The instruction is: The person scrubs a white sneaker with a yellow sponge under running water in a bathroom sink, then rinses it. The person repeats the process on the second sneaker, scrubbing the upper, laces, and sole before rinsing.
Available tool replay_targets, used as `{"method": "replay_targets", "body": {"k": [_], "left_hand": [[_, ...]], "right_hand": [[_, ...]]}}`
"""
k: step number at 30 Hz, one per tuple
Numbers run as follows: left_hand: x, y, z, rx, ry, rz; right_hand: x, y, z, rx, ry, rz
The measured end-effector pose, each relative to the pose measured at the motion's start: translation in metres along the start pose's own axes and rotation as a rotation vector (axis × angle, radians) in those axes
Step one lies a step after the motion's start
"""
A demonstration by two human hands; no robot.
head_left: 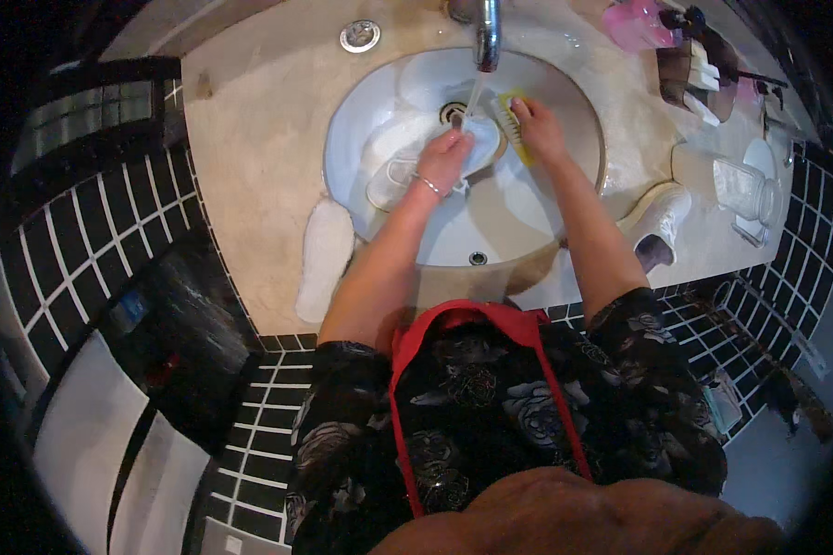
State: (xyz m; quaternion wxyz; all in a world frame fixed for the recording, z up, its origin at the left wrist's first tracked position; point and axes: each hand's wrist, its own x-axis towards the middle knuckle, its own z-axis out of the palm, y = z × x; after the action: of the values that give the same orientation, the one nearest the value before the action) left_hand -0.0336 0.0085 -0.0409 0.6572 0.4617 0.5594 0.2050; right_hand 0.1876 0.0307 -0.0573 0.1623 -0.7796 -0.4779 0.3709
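A white lace-up shoe (391, 182) lies tilted in the oval white sink (463, 236), its toe end under a thin stream of water. My left hand (445, 159) is closed around the front part of the shoe. Just right of it, my right hand (539, 129) grips a yellow scrubbing brush (509, 118), held close beside the toe. Whether the bristles touch the shoe I cannot tell. The chrome faucet (488, 39) reaches in from the far edge above both hands.
A white insole (326, 248) lies on the beige counter (250, 185) left of the sink. Another white shoe (662, 217) rests at the right front edge. Further right stand a clear glass jar (745, 191), a pink bottle (640, 23) and a brown holder (680, 79).
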Motion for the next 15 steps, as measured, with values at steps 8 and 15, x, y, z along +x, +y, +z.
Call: {"method": "replay_targets", "body": {"k": [8, 15], "left_hand": [[0.016, 0.038, -0.035, -0.713, 0.199, 0.047], [0.010, 0.045, -0.010, -0.290, 0.245, -0.160]], "right_hand": [[-0.048, -0.088, -0.009, 0.117, 0.207, -0.324], [-0.047, -0.092, -0.012, -0.127, 0.305, -0.274]]}}
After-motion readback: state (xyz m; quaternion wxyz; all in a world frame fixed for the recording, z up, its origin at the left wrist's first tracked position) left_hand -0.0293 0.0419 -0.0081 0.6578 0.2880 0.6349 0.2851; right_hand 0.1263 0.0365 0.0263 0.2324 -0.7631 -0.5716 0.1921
